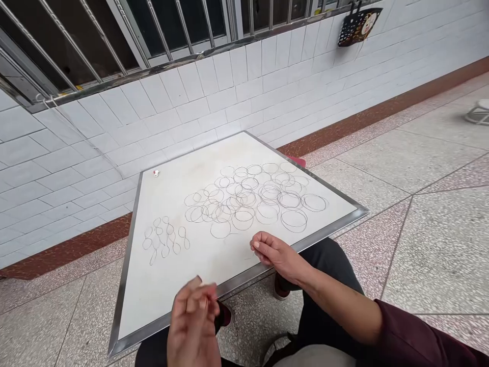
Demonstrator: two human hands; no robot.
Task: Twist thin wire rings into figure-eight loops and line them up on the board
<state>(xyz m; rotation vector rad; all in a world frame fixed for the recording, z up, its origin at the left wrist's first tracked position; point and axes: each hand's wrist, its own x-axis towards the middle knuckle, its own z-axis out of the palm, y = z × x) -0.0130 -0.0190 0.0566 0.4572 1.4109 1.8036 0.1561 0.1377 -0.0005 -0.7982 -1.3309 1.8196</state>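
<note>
My right hand (273,252) is closed in a pinch above the table's near edge. Faint pieces of a thin wire (249,258) show beside its fingertips; most of its length is too fine to follow. Lower and to the left, my left hand (194,321) has its fingers bent and pressed together, slightly blurred, and what they hold cannot be made out. Many thin wire rings (294,220) lie overlapping on the white table (168,295), beyond my right hand. At the left, several wire loops twisted into figure-eights (184,237) lie in a loose group.
A metal rim (244,275) edges the table. A small white and red object (156,174) sits at its far left corner. Behind stands a white tiled wall (214,102) with barred windows and a hanging dotted bag (359,26). A stool (478,112) is at far right.
</note>
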